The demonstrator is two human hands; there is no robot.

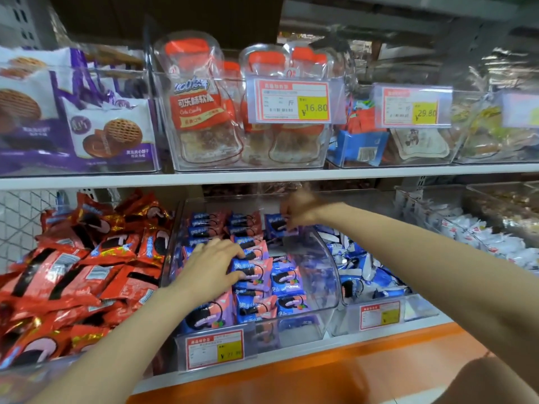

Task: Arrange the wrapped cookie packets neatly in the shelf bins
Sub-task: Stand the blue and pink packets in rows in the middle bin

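A clear plastic bin (326,287) on the lower shelf holds several blue, pink and purple wrapped cookie packets (287,279) in rows. My left hand (211,265) lies on the left rows with fingers spread, its fingertips and thumb touching a pink-blue packet (253,271). My right hand (297,212) reaches deep into the back of the bin and pinches a blue-purple packet (277,227) held just above the rear row. That hand is blurred.
A heap of red cookie packets (87,272) lies to the left. A bin of blue-white packets (364,275) sits to the right, white packets (481,237) beyond. The upper shelf (262,176) carries bins with purple biscuit bags and candy jars (201,112). Price tags (215,349) hang at the bin fronts.
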